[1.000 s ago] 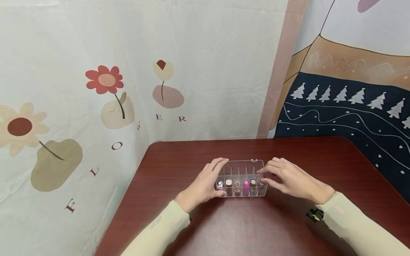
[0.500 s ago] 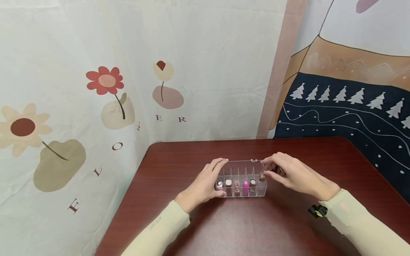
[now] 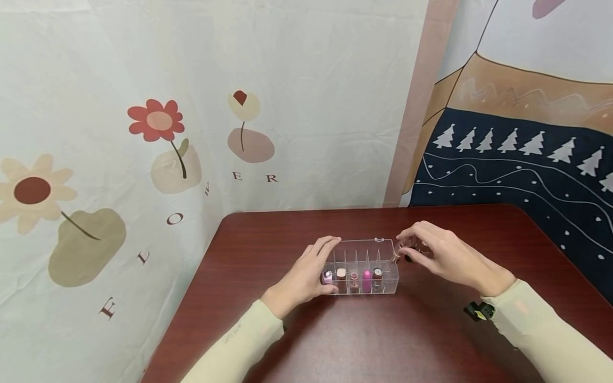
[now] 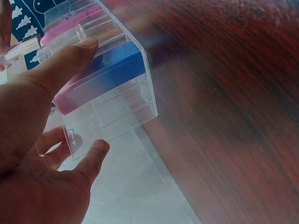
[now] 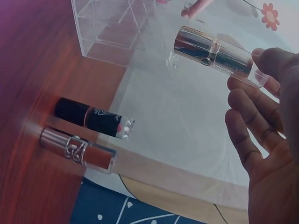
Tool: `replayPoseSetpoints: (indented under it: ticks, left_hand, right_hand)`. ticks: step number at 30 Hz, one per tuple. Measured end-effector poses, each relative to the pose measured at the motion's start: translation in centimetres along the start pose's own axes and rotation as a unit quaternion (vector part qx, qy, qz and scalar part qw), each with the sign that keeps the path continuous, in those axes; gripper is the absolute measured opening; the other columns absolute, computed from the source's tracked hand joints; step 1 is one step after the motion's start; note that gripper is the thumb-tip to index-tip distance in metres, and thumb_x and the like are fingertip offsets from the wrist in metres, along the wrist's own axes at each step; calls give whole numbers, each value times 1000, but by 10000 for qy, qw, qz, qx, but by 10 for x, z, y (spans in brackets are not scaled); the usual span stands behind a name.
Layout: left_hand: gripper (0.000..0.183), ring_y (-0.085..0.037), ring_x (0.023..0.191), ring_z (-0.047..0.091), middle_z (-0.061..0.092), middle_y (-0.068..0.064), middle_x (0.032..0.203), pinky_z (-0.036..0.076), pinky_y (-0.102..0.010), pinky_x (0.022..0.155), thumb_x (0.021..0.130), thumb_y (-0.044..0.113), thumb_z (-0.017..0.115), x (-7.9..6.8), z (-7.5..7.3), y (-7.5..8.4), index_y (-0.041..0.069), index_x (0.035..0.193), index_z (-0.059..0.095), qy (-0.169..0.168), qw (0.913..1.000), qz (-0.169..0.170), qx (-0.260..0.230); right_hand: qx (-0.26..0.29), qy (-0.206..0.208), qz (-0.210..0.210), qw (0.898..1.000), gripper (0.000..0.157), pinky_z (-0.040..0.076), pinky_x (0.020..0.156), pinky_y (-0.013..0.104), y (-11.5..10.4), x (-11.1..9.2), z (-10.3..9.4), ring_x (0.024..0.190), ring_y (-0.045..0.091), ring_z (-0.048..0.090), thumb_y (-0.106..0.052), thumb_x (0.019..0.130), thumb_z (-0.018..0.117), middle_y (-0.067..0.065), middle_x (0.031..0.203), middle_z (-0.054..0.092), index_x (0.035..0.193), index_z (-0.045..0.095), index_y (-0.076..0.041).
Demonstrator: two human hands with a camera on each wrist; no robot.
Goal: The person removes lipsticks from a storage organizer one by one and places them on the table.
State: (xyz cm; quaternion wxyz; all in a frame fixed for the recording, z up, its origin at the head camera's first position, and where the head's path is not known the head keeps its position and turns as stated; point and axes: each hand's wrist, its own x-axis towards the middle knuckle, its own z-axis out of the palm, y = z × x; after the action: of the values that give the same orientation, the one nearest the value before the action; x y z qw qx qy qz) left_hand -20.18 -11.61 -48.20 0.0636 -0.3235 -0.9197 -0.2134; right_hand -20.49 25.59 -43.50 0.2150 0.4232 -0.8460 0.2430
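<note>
A clear compartment organizer box (image 3: 390, 285) stands on the table, holding several lipsticks in its front row. Among them are a magenta lipstick (image 3: 366, 282) and a lilac one (image 3: 328, 277) at the left end. My left hand (image 3: 306, 274) grips the box's left end, thumb in front and fingers behind. Just off its right end, my right hand (image 3: 445, 255) pinches a shiny lipstick tube (image 5: 217, 57) with a clear end. Below that hand, a black lipstick (image 5: 88, 116) and a silver-banded lipstick (image 5: 77, 149) stand upright on the table. The box's right front compartment holds nothing.
The dark red wooden table (image 3: 335, 340) extends on all sides of the box. A pale flower-printed cloth (image 3: 306, 106) hangs behind it, and a dark blue cloth with white trees (image 3: 517, 165) is at the right.
My right hand has lifted the lipstick tube out of the right-end compartment and carried it rightward, clear of the box. My left hand has stayed in place on the box.
</note>
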Motion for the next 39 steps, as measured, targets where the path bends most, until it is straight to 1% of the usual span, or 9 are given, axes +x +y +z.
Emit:
replayPoseSetpoints:
  ticks: [9,15,20,21,24,27,28,33,39]
  left_hand:
    - [120,-42,145,62,49,-11,177,58,-51,125,81,23,111,0,0,1,10,177,41,-8,10000,-28,-28]
    - [119,-42,144,62,49,-12,177,58,-51,125,81,22,111,1,0,1,9,177,41,3,10000,2,-43]
    - [119,-43,143,63,49,-12,176,59,-51,125,81,23,111,1,0,1,9,177,41,6,10000,5,-29]
    - [119,-43,144,63,49,-12,176,59,-51,125,81,23,111,1,0,1,9,177,41,2,10000,-2,-26]
    - [120,-42,144,63,49,-12,177,59,-51,125,82,24,110,1,0,2,10,178,40,-26,10000,-26,-23]
    - [120,-42,145,62,48,-12,177,59,-51,126,82,24,110,1,1,1,11,178,40,-38,10000,-42,-35]
    - [120,-42,145,62,48,-12,177,58,-51,126,82,24,110,1,1,1,11,178,40,-39,10000,-43,-34]
    - [120,-42,145,62,49,-11,177,58,-51,126,81,24,110,1,1,1,11,178,40,-15,10000,-37,-13]
    - [120,-42,144,63,49,-12,177,58,-51,126,81,24,111,1,0,1,9,177,41,-22,10000,-44,-34]
  right_hand:
    - [-9,149,50,9999,55,58,78,8,4,0,-13,89,-2,70,9,88,95,-8,117,77,133,75,-16]
    - [-308,309,66,9990,58,55,92,4,9,-2,-19,96,2,73,8,84,97,-7,119,79,133,76,-16]
    - [-455,382,134,9981,58,52,97,1,13,-6,-24,98,6,74,6,84,99,-5,120,80,134,77,-16]
    - [-462,406,139,9980,55,52,98,1,14,-7,-24,98,6,74,2,86,98,-5,119,80,133,77,-15]
    - [-466,485,145,9976,31,52,97,1,19,-10,-26,97,6,73,-28,107,87,-6,118,80,133,78,-16]
    - [-479,571,122,9971,41,51,96,2,24,-13,-27,95,5,72,-51,115,66,-6,117,79,133,78,-16]
    - [-473,595,118,9970,42,51,95,2,26,-14,-27,95,6,71,-52,115,65,-6,116,79,133,78,-16]
    - [-498,714,75,9962,28,51,93,3,35,-19,-28,93,8,70,-35,112,80,-5,113,79,131,79,-14]
    - [-571,850,35,9947,53,51,87,8,44,-25,-28,91,9,67,-59,117,57,-5,108,77,128,80,-13]
